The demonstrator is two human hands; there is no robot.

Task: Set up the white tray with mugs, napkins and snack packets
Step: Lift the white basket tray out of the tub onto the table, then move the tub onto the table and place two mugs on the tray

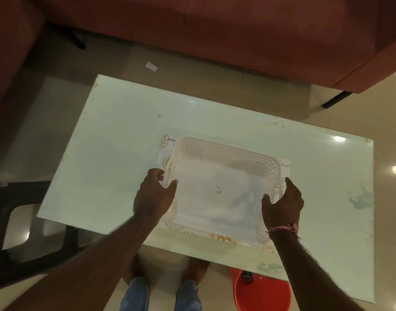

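Both hands clamp the tray (221, 185): left grip (155, 194) on its left rim, right grip (282, 203) on its right rim. Between them the tray sits on a mat (224, 238) on the bench (116, 135), likely being squared for loading; it holds no mugs, napkins or packets.

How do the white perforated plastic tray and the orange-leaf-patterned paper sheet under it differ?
The white perforated plastic tray has raised walls pierced with holes; the orange-leaf-patterned paper sheet lies flat on the glass table. The tray is plain white; the sheet carries orange leaf prints along its border. The left hand and right hand grip the tray's side walls, not the sheet. Both are rectangular and hold no items.
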